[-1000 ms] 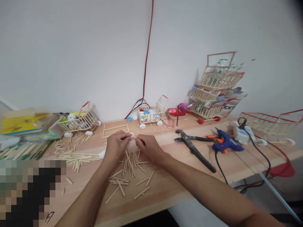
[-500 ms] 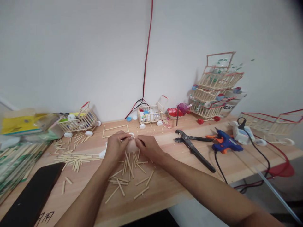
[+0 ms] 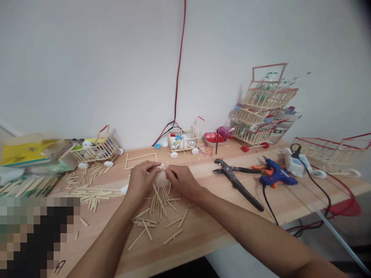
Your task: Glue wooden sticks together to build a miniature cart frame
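My left hand (image 3: 143,175) is closed in a pinch, thumb and forefinger on something small and whitish that I cannot make out. Facing it, my right hand (image 3: 181,178) is closed too, its fingertips pinching a short pale wooden stick (image 3: 164,166) whose end pokes out. Under and between the fingers shows a pale rounded thing (image 3: 161,180), partly covered by the hands. Cut wooden sticks (image 3: 160,206) lie scattered just in front of the hands. Behind the left hand, a flat rectangular stick frame (image 3: 140,157) rests on the tabletop.
Several miniature stick carts stand along the wall, including one with white wheels (image 3: 184,141) and a stack (image 3: 261,112). Black pliers (image 3: 236,181) and a blue glue gun (image 3: 276,173) with a cord lie at right. More sticks (image 3: 94,195) lie left. A pixelated patch covers the lower left corner.
The hands stay nearly in place, with the fingers shifting slightly around the small pieces. A pixelated patch now covers the dark object at lower left.
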